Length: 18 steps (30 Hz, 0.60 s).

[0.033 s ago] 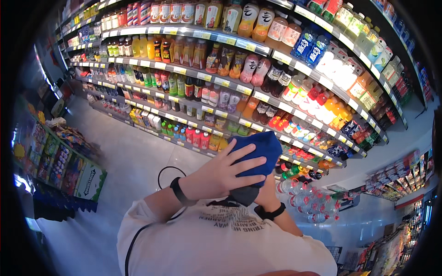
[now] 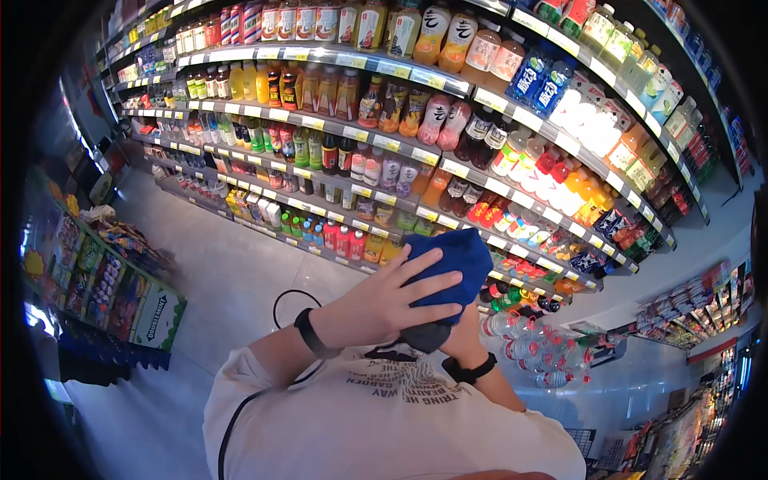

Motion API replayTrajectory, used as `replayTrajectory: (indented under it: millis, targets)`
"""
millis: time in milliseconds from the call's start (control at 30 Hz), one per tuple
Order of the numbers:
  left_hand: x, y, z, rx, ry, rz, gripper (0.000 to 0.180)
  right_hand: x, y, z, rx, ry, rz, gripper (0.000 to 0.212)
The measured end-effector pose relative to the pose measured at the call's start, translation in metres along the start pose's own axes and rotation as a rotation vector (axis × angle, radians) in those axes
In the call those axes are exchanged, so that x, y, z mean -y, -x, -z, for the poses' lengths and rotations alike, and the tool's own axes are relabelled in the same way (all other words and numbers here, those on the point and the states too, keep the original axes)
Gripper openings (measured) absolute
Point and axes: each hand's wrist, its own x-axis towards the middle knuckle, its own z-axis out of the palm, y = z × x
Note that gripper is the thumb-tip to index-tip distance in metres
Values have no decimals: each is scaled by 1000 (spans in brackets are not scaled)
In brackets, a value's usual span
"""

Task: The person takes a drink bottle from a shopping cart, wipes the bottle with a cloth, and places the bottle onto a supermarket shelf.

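In front of my chest I hold a blue, soft-looking cloth thing (image 2: 468, 260) with a dark grey lower end, shaped somewhat like a cap; its exact kind is not clear. My left hand (image 2: 404, 292) lies across its near face, fingers spread and curved over the blue part. From the right side, my right hand (image 2: 466, 330) holds against it, and most of its fingers are hidden behind the cloth. A dark band circles each wrist. A black cable (image 2: 232, 428) loops past my left forearm.
Long shelves of bottled drinks (image 2: 352, 128) stretch across the far side. Large clear bottles with red caps (image 2: 540, 352) stand on the floor at right. A snack rack (image 2: 100, 272) stands at left, with pale floor (image 2: 208, 248) between. More packaged goods (image 2: 696, 312) line the right edge.
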Motion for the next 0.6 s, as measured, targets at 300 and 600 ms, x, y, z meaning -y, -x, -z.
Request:
replayTrajectory:
  millis: [300,600]
  targets:
    - [4,19,0,41,508,47,79,-8,-3,-11,57,175,83,66]
    - [-7,34,-14,-617,809,495,92,2,-11,-14,183,478,129,63]
